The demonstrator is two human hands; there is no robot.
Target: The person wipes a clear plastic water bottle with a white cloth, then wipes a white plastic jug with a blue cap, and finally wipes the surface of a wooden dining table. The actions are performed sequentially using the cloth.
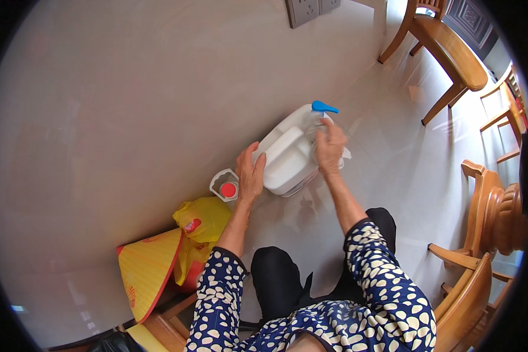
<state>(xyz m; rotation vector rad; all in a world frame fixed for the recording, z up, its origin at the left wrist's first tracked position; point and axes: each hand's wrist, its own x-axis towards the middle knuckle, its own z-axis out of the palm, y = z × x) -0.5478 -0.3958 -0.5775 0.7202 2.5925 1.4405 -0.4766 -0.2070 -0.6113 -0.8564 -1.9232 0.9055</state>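
Observation:
A large white plastic jug [286,160] with a moulded handle and a blue pump head [323,107] stands on the floor beside the wall. My left hand [251,174] rests against its left end, thumb apart from the fingers. At the pump end is my right hand [331,145], blurred, with something clear or pale at its fingers that I cannot make out; whether it grips this is unclear. Close to my left wrist stands a container with a red cap [228,190] and a white handle, partly hidden by my hand.
A yellow plastic bag [204,218] and a yellow conical hat [152,268] lie along the wall at lower left. Wooden chairs [449,44] stand at the upper right, with more wooden furniture [475,211] on the right. Sockets [306,11] are on the wall.

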